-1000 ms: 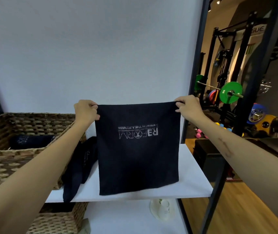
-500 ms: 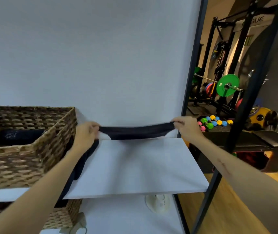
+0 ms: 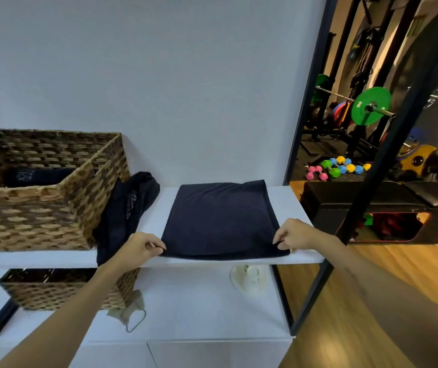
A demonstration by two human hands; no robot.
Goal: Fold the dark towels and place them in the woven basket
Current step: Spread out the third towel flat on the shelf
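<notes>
Your left hand [image 3: 139, 248] pinches the near left corner of the dark towel [image 3: 219, 219], and your right hand [image 3: 293, 235] pinches its near right corner, fingers curled onto the cloth on both sides. The towel lies flat on the white shelf [image 3: 289, 197], its near edge at the shelf's front lip. Just left of it a second dark towel [image 3: 125, 208] lies crumpled against the woven basket [image 3: 39, 208], hanging over the front edge. Inside the basket, a folded dark towel [image 3: 37, 176] rests at the bottom. Behind everything stands a pale wall [image 3: 159, 75].
</notes>
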